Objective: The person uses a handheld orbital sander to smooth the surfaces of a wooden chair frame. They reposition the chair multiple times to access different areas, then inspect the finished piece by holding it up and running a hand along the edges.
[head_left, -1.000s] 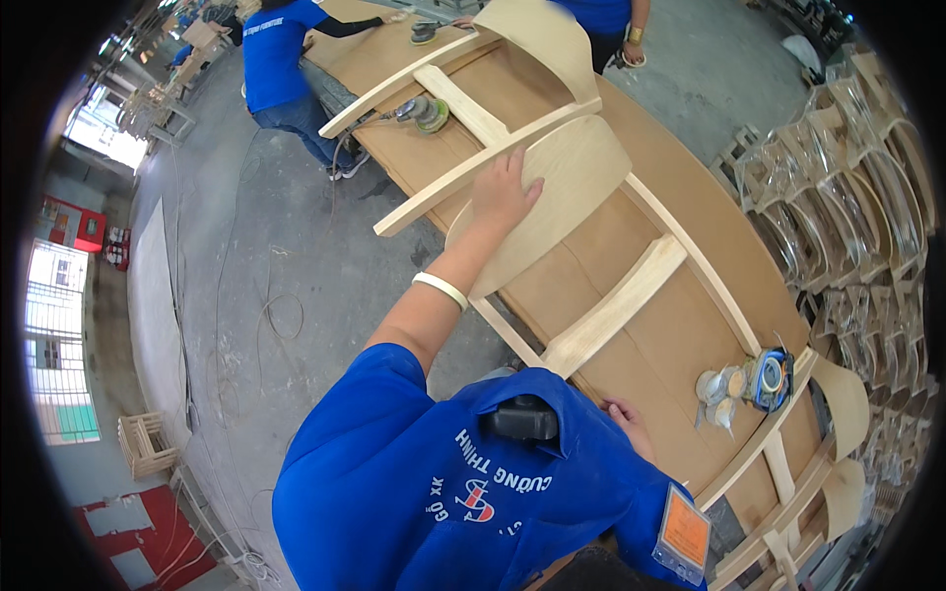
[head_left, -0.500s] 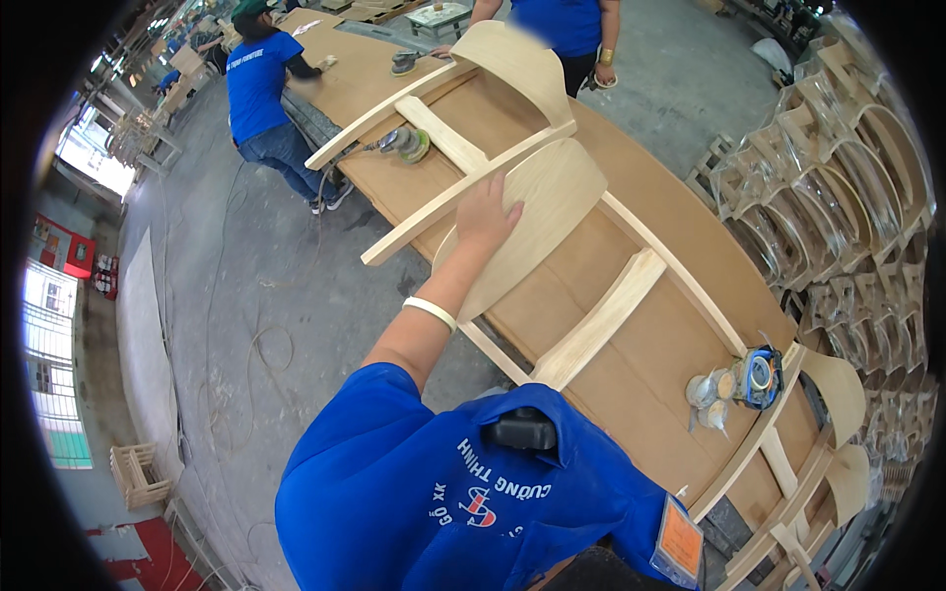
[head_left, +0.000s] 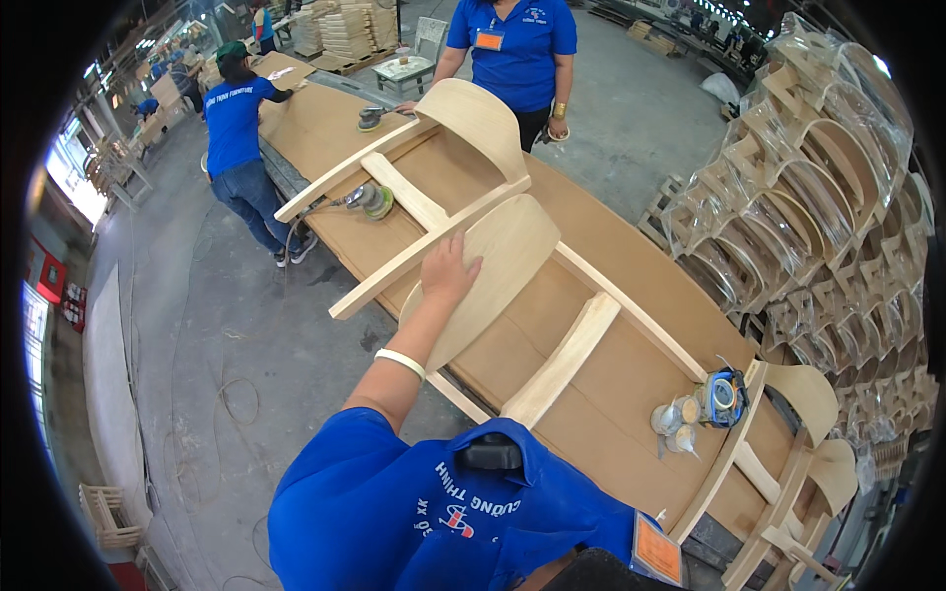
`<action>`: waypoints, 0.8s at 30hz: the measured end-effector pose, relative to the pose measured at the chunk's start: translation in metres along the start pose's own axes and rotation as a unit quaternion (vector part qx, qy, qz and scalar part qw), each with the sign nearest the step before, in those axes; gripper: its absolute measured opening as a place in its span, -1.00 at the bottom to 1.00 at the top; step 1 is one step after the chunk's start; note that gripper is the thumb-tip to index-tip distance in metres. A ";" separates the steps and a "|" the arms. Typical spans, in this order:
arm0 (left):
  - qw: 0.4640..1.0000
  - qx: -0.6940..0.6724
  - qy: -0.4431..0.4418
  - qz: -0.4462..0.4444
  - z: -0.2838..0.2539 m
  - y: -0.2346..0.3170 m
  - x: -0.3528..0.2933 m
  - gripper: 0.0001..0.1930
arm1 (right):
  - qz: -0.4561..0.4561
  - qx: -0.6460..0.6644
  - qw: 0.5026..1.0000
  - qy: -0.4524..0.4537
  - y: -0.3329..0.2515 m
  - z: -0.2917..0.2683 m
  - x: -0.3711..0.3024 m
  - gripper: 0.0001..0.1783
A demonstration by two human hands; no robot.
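Observation:
My left hand [head_left: 451, 269] lies flat, fingers apart, on the curved backrest [head_left: 517, 241] of a pale wooden chair frame. This frame rests on the brown-covered table, with a broad crosspiece [head_left: 567, 360] between its two long legs. Just beyond it stands a second chair frame [head_left: 431, 241] with its own curved backrest [head_left: 478, 118]. A round sander [head_left: 372, 200] sits within that second frame, beside its crosspiece. My right hand does not show.
The table [head_left: 641, 281] carries cups [head_left: 673, 419] and a blue container [head_left: 722, 397] to the right, near more chair frames [head_left: 778, 483]. Another sander [head_left: 370, 118] lies farther off. Two co-workers [head_left: 512, 59] [head_left: 236, 128] stand around the table. Wrapped chair parts [head_left: 798, 197] are stacked at right.
The view has tilted upward, so the table and chairs appear lower and farther left. More of the co-worker across the table shows. My left hand stays on the backrest.

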State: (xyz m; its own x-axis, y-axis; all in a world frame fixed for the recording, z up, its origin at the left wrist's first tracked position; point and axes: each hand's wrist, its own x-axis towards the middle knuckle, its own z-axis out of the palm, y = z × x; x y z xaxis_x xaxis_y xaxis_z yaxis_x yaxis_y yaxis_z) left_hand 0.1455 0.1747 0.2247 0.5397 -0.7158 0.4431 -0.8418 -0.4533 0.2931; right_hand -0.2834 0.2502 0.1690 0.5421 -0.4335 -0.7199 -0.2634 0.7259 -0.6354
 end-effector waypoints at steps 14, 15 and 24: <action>1.000 -0.020 0.000 0.002 -0.001 0.000 -0.002 -0.33 | -0.002 -0.002 1.000 0.002 0.000 0.007 -0.003 -0.76; 1.000 -0.020 0.022 0.010 -0.001 0.000 -0.002 -0.33 | -0.004 -0.002 1.000 0.001 -0.001 0.007 -0.002 -0.76; 1.000 -0.012 0.020 0.017 -0.005 0.001 0.001 -0.34 | 0.001 -0.005 1.000 -0.006 -0.005 0.008 -0.002 -0.76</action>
State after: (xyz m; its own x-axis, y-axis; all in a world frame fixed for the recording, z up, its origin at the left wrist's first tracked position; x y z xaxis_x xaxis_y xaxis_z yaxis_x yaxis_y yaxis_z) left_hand 0.1451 0.1760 0.2303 0.5116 -0.7084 0.4862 -0.8592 -0.4157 0.2983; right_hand -0.2772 0.2519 0.1754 0.5504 -0.4262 -0.7179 -0.2720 0.7214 -0.6368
